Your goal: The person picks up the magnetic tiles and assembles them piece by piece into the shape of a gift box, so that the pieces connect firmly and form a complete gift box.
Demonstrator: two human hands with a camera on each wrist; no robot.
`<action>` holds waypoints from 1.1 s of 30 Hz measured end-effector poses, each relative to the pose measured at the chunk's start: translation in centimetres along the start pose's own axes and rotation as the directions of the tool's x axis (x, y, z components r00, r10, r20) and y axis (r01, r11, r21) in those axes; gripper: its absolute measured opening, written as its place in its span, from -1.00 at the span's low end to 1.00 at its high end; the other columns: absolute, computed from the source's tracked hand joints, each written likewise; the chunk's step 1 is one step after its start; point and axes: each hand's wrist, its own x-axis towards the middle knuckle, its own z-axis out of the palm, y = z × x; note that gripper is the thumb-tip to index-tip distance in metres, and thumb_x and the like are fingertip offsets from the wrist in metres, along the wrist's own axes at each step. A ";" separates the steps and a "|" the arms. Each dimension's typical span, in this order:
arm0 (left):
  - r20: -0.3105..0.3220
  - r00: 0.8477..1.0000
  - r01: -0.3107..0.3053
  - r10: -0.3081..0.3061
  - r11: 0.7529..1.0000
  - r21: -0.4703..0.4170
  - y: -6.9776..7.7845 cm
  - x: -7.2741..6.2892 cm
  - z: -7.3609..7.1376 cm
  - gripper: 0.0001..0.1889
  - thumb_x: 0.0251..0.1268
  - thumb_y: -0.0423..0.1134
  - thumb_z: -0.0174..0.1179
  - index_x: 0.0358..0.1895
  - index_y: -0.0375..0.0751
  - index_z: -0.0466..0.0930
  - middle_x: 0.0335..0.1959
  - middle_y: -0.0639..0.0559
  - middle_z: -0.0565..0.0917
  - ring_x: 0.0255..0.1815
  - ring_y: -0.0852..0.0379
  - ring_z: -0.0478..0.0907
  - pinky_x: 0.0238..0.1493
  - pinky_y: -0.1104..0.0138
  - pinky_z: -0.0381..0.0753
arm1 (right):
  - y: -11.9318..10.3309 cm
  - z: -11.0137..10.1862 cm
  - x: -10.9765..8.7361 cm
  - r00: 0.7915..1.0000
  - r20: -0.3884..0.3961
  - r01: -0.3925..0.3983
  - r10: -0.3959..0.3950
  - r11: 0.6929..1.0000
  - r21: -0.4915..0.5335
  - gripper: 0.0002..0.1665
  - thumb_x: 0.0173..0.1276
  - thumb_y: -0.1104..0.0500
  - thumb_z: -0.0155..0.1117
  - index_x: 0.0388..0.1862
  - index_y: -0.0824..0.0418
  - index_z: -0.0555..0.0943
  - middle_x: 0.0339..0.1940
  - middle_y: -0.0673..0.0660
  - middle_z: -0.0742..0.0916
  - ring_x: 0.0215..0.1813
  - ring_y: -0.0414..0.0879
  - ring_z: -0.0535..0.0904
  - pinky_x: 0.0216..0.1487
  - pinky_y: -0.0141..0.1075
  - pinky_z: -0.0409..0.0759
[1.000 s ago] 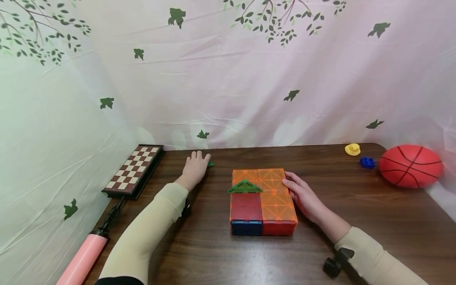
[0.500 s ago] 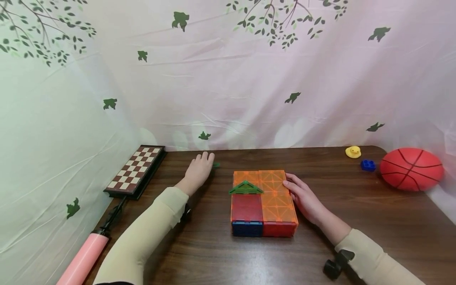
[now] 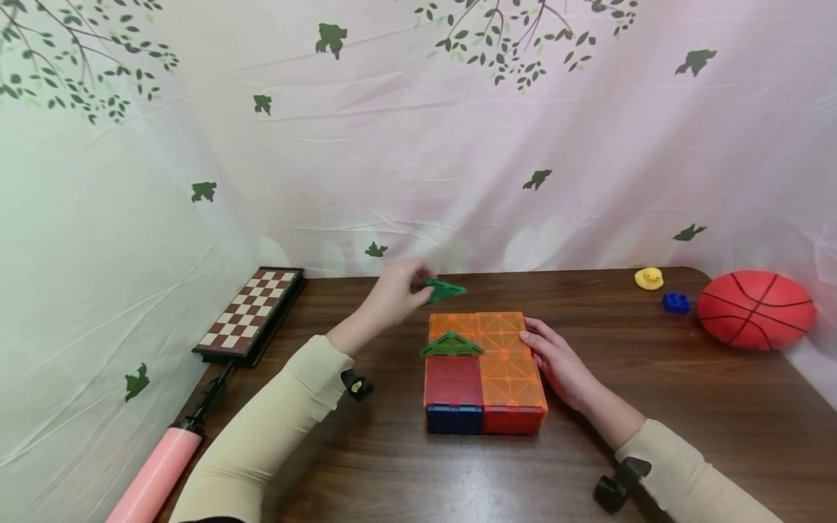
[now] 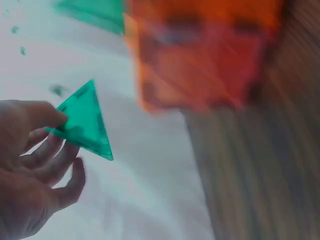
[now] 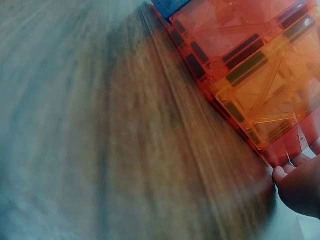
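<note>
My left hand [image 3: 395, 294] is raised just behind the block build and pinches a green triangular magnetic tile [image 3: 446, 290] between thumb and fingers. In the left wrist view that triangle tile [image 4: 82, 120] points upward, clear of the orange tiles. A low box of magnetic tiles [image 3: 510, 370] sits mid-table, orange and dark red on top, blue and red along its front. Across its left part stands another green triangle [image 3: 451, 344]. My right hand [image 3: 559, 363] holds the box at its far right corner, thumb on the top edge; the right wrist view shows fingertips [image 5: 281, 172] against its side.
A checkered board [image 3: 247, 309] and a pink pump [image 3: 160, 465] lie along the left edge. At the back right are a yellow duck [image 3: 649, 278], a blue brick [image 3: 676, 303] and a red ball [image 3: 755, 310]. A printed curtain [image 3: 458, 181] hangs behind the table.
My left hand has picked up the green triangle from the back of the table and brought it right, towards the box. The right hand stays at the box's side.
</note>
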 end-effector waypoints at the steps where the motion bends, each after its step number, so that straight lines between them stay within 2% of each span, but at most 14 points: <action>1: 0.017 1.000 -0.019 0.019 0.999 -0.027 0.9 0.2 0.0 -0.87 0.31 -0.49 0.30 -0.13 -0.30 0.61 -0.22 -0.09 0.72 -0.22 0.06 0.70 -0.15 0.35 0.67 | 0.0 0.1 0.0 1.000 0.001 0.001 -0.001 1.000 0.002 -0.19 0.64 -0.07 0.05 0.63 0.27 0.02 0.57 0.35 0.24 0.24 -0.26 0.51 0.18 -0.42 0.51; 4: 0.085 0.995 -0.051 0.057 0.997 -0.062 3.3 0.8 0.3 -0.89 0.33 -0.47 0.30 -0.14 -0.27 0.61 -0.26 -0.03 0.71 -0.23 0.13 0.66 -0.16 0.42 0.63 | 0.0 0.1 0.0 1.000 0.006 0.006 -0.007 1.000 0.002 -0.20 0.64 -0.06 0.04 0.62 0.28 0.03 0.56 0.35 0.26 0.23 -0.26 0.52 0.18 -0.41 0.52; 7: 0.156 0.985 -0.068 0.076 0.996 -0.058 5.3 1.3 1.2 -0.89 0.34 -0.42 0.32 -0.16 -0.23 0.60 -0.29 0.02 0.71 -0.25 0.19 0.64 -0.20 0.46 0.60 | 0.0 0.0 -0.1 1.000 0.009 0.005 -0.005 1.000 0.003 -0.20 0.65 -0.08 0.03 0.62 0.27 0.04 0.54 0.35 0.28 0.23 -0.25 0.52 0.19 -0.40 0.52; 12: 0.243 0.967 -0.063 0.073 0.997 -0.051 7.3 1.7 2.6 -0.87 0.33 -0.38 0.36 -0.20 -0.19 0.57 -0.32 0.05 0.71 -0.29 0.25 0.61 -0.20 0.48 0.57 | -0.2 -0.1 -0.2 1.000 0.015 -0.001 0.001 1.000 0.005 -0.21 0.65 -0.10 0.02 0.62 0.25 0.06 0.51 0.32 0.31 0.25 -0.25 0.52 0.20 -0.40 0.51; 21: 0.323 0.945 -0.043 0.052 0.999 -0.033 8.1 1.9 4.0 -0.86 0.29 -0.38 0.38 -0.23 -0.17 0.58 -0.38 0.12 0.70 -0.39 0.30 0.57 -0.27 0.54 0.56 | -0.2 -0.3 -0.5 0.998 0.042 0.038 -0.038 0.999 0.004 -0.24 0.69 -0.06 -0.08 0.64 0.30 0.00 0.58 0.33 0.20 0.26 -0.34 0.47 0.22 -0.47 0.45; 33: 0.344 0.938 -0.054 0.040 0.998 0.030 8.3 1.6 4.8 -0.85 0.27 -0.33 0.40 -0.26 -0.13 0.57 -0.40 0.13 0.69 -0.42 0.30 0.56 -0.32 0.54 0.53 | -0.4 0.0 -0.5 0.999 0.025 0.026 -0.026 1.000 0.003 -0.20 0.69 -0.17 -0.16 0.62 0.33 0.03 0.51 0.30 0.32 0.27 -0.29 0.47 0.22 -0.45 0.45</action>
